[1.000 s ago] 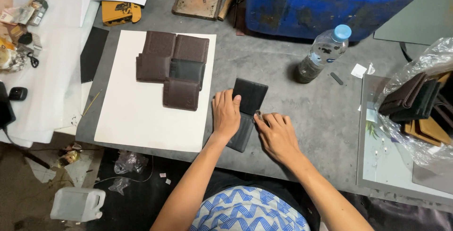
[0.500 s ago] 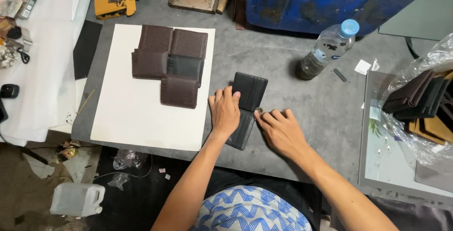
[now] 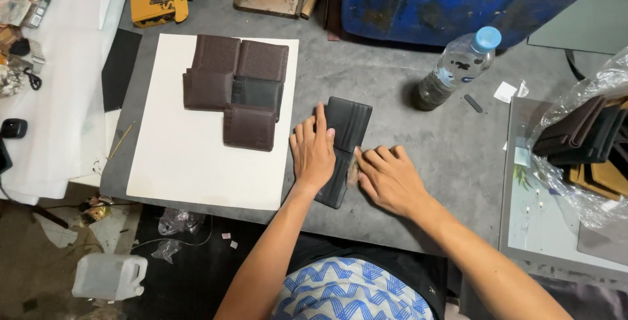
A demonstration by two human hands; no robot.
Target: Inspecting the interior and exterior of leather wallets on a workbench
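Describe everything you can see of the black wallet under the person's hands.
The black wallet lies opened flat on the grey table, just right of the white board that carries the brown wallets. It looks like smooth leather, with stitched card slots showing on the upper half. It sits slightly tilted, long axis running away from the person. The left hand presses flat on its left side; the right hand's fingertips touch its right edge near the fold.

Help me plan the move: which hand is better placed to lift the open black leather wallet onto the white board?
Probably the left hand: it lies flat on the open black leather wallet, right beside the white board. The right hand touches only the wallet's far edge.
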